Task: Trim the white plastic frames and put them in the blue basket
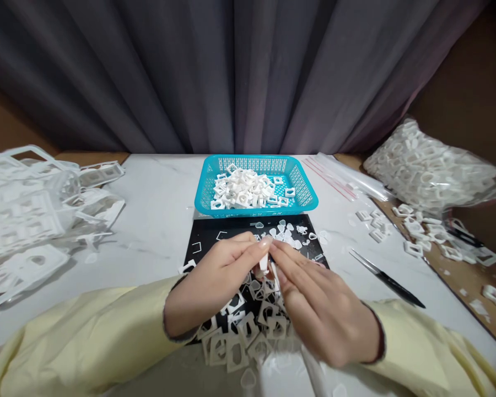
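Left grip [215,275] and right grip [324,298] were pinched closed around 1 white plastic piece [264,264], turquoise mesh basket [256,212] at 12 o'clock; even fingertip pressure suited it.

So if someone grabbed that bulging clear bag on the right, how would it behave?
The clear bag would probably sag and shift, since its film looks thin and its many white pieces loose. It might spill, as similar pieces lie scattered beside it.

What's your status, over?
Left hand on white piece, right hand against left. Loose bits litter mat. Tool lies right, unheld.
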Motion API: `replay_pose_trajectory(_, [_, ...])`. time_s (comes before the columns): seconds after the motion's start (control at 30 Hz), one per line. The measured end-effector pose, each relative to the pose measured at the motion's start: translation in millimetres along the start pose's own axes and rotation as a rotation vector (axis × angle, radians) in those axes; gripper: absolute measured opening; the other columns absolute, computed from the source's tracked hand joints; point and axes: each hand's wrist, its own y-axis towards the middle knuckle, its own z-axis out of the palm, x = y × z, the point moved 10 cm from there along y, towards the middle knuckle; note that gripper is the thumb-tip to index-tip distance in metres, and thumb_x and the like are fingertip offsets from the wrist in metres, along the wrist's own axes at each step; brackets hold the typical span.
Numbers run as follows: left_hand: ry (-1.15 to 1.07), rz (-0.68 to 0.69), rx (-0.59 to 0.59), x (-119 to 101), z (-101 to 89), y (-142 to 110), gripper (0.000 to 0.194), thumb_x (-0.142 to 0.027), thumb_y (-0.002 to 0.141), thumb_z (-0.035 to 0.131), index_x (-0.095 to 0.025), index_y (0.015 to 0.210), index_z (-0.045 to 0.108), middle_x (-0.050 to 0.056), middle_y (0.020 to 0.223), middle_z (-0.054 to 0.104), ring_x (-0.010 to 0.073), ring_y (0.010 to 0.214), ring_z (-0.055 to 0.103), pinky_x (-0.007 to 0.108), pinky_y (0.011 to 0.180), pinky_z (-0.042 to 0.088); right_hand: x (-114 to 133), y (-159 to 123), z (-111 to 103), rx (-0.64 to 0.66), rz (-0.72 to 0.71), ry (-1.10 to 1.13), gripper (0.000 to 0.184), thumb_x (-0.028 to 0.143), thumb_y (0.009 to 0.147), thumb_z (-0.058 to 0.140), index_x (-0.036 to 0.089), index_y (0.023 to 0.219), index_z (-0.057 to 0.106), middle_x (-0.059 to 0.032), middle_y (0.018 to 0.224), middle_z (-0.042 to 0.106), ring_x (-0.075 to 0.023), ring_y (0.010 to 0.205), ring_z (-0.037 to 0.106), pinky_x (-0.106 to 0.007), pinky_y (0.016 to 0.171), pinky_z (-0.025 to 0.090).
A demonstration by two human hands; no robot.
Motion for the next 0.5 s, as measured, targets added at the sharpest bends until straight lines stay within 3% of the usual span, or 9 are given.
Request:
replay_pose_trajectory(0.13, [-0.052,-0.053,0.040,5,1.4,4,0.037,-0.039,0.091,0.040,-0.018,0.063,0.051,-0.001,0.071,0.052,0.0157,0.074,0.051,0.027,0.073,0.041,3,-3,7,-0.047,-0.063,-0.014,0.023,-0.001,0.074,0.038,0.004,0.065,0.058,-0.0348,0.093,0.065,-0.0407,0.108,0.054,-0.045,0.088,0.053])
replay_pose_trajectory(0.3, [-0.153,-0.087,0.085,5,4.7,7,0.039,-0.038,0.092,0.038,-0.018,0.060,0.048,-0.002,0.064,0.051,0.0140,0.065,0.048,0.029,0.070,0.040,4,-9,14,-0.118,-0.107,-0.029,0.020,-0.002,0.075,0.042,0.006,0.063,0.055,-0.0347,0.092,0.065,-0.0417,0.109,0.052,-0.048,0.086,0.054])
replay_pose_trajectory(0.5, [-0.203,-0.119,0.232,3,29.0,-10,0.044,-0.040,0.091,0.040,-0.017,0.057,0.054,0.000,0.066,0.052,0.0155,0.068,0.053,0.028,0.070,0.042,-44,-16,16,-0.158,0.106,-0.003,0.015,0.002,0.085,0.045,0.012,0.080,0.054,-0.0236,0.105,0.067,-0.0300,0.109,0.058,-0.041,0.085,0.057])
